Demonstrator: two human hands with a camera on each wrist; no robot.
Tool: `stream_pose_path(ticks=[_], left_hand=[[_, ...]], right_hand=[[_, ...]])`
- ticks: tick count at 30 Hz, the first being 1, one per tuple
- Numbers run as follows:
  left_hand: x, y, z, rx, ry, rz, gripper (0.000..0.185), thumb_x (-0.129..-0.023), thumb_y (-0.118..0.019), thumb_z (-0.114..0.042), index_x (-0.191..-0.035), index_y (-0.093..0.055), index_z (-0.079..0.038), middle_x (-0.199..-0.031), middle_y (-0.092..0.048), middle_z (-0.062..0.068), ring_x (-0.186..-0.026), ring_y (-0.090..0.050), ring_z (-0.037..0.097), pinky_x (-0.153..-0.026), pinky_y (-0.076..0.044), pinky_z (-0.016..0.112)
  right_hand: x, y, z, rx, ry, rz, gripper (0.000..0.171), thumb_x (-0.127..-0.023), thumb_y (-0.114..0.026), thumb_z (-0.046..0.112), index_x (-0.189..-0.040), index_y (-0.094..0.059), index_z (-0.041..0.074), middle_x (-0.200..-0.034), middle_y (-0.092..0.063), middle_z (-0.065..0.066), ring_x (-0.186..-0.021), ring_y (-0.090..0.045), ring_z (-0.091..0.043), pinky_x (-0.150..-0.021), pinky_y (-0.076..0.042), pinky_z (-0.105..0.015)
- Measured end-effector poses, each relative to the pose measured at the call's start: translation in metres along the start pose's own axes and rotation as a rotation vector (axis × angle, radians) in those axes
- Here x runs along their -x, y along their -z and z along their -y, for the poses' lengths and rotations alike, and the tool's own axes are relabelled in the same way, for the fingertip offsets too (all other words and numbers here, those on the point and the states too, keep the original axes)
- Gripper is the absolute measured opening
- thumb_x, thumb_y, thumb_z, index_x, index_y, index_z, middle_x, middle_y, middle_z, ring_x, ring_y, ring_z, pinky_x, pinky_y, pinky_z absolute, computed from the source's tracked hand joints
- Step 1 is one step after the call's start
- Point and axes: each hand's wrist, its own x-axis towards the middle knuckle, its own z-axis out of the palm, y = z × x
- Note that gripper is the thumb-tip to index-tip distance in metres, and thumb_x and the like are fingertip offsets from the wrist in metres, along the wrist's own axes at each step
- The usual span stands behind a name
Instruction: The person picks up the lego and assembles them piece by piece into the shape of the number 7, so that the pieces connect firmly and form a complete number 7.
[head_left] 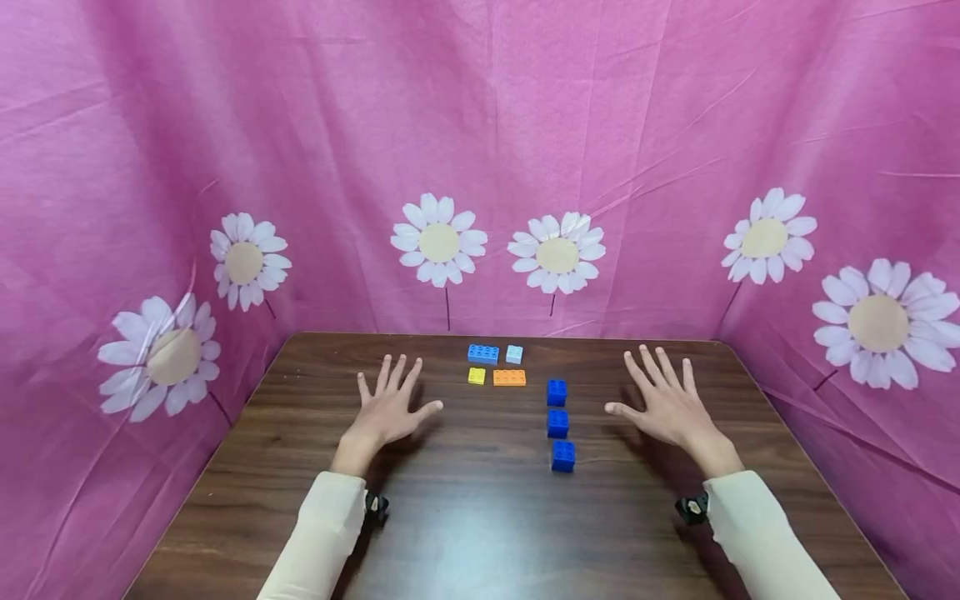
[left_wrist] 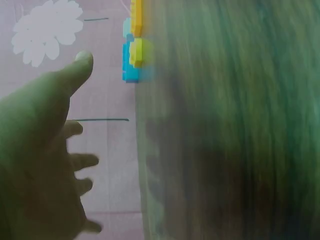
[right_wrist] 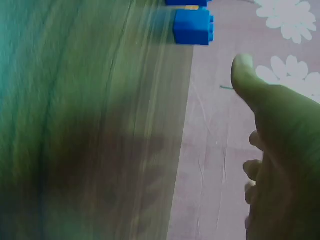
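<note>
Both hands are held flat over a dark wooden table (head_left: 480, 533) with fingers spread and nothing in them. My left hand (head_left: 390, 407) lies left of a small cluster: a blue brick (head_left: 483, 353), a light blue brick (head_left: 513, 354), a yellow brick (head_left: 476, 376) and an orange brick (head_left: 509, 377). My right hand (head_left: 663, 400) lies right of three dark blue bricks in a line (head_left: 557, 392), (head_left: 557, 423), (head_left: 563, 456). The left wrist view shows the left hand (left_wrist: 45, 150) and the yellow brick (left_wrist: 136, 52). In the right wrist view, one blue brick (right_wrist: 193, 26) is ahead of the right hand (right_wrist: 280, 150).
Pink cloth with white daisies (head_left: 438, 240) hangs behind the table and down both sides. Cream sleeves (head_left: 322, 533) cover both forearms. The table's near half holds only the arms.
</note>
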Motion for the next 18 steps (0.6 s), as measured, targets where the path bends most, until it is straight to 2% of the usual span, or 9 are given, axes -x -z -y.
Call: stream_pose_path(ticks=[2,5,8,12,14,16,18], left_hand=[[0.0,-0.001,-0.005,0.016,-0.034,-0.029,0.088,-0.104,-0.06,-0.058,-0.172,-0.021,-0.018,-0.177,-0.023,0.018,-0.166,-0.007,0.041,-0.125,-0.003,0.079],[0.0,-0.004,-0.013,0.045,-0.091,-0.089,0.079,-0.104,-0.064,-0.049,-0.167,-0.034,-0.013,-0.167,-0.042,0.021,-0.159,-0.032,0.042,-0.125,-0.024,0.072],[0.001,-0.008,-0.026,0.068,-0.149,-0.145,0.066,-0.104,-0.067,-0.042,-0.159,-0.048,-0.01,-0.156,-0.056,0.022,-0.144,-0.054,0.041,-0.117,-0.043,0.064],[0.003,-0.015,-0.051,0.143,-0.242,-0.199,0.046,-0.102,-0.071,-0.033,-0.141,-0.066,-0.01,-0.135,-0.072,0.012,-0.12,-0.071,0.031,-0.102,-0.058,0.052],[0.004,-0.019,-0.064,0.196,-0.279,-0.214,0.033,-0.101,-0.074,-0.028,-0.128,-0.073,-0.011,-0.12,-0.076,0.004,-0.105,-0.075,0.022,-0.092,-0.062,0.043],[0.005,-0.023,-0.077,0.248,-0.311,-0.222,0.019,-0.1,-0.075,-0.024,-0.115,-0.076,-0.013,-0.107,-0.076,-0.002,-0.091,-0.073,0.013,-0.083,-0.061,0.035],[0.006,-0.027,-0.089,0.287,-0.324,-0.218,0.009,-0.1,-0.074,-0.022,-0.107,-0.076,-0.016,-0.098,-0.075,-0.006,-0.082,-0.069,0.007,-0.078,-0.059,0.028]], right_hand=[[0.001,0.0,0.003,-0.035,0.019,-0.016,0.099,-0.099,-0.064,0.063,-0.168,-0.026,0.003,-0.174,-0.019,-0.029,-0.163,-0.011,-0.051,-0.128,0.002,-0.073],[0.003,0.0,0.008,-0.081,0.042,-0.048,0.086,-0.102,-0.068,0.051,-0.164,-0.036,0.0,-0.168,-0.036,-0.029,-0.157,-0.03,-0.051,-0.127,-0.019,-0.07],[0.009,-0.003,0.014,-0.115,0.045,-0.075,0.071,-0.103,-0.07,0.041,-0.158,-0.048,0.001,-0.158,-0.052,-0.026,-0.145,-0.05,-0.05,-0.115,-0.04,-0.069],[0.018,-0.006,0.029,-0.19,0.062,-0.111,0.05,-0.102,-0.073,0.034,-0.144,-0.064,0.008,-0.135,-0.073,-0.015,-0.117,-0.073,-0.036,-0.095,-0.057,-0.06],[0.021,-0.007,0.038,-0.232,0.092,-0.136,0.036,-0.101,-0.075,0.03,-0.132,-0.072,0.012,-0.117,-0.08,-0.006,-0.1,-0.076,-0.023,-0.085,-0.061,-0.049],[0.024,-0.009,0.047,-0.262,0.135,-0.162,0.021,-0.099,-0.077,0.026,-0.118,-0.076,0.017,-0.101,-0.079,0.005,-0.085,-0.072,-0.01,-0.076,-0.059,-0.037],[0.027,-0.011,0.054,-0.27,0.178,-0.189,0.009,-0.097,-0.08,0.021,-0.106,-0.077,0.022,-0.092,-0.076,0.012,-0.078,-0.065,-0.001,-0.07,-0.055,-0.03]])
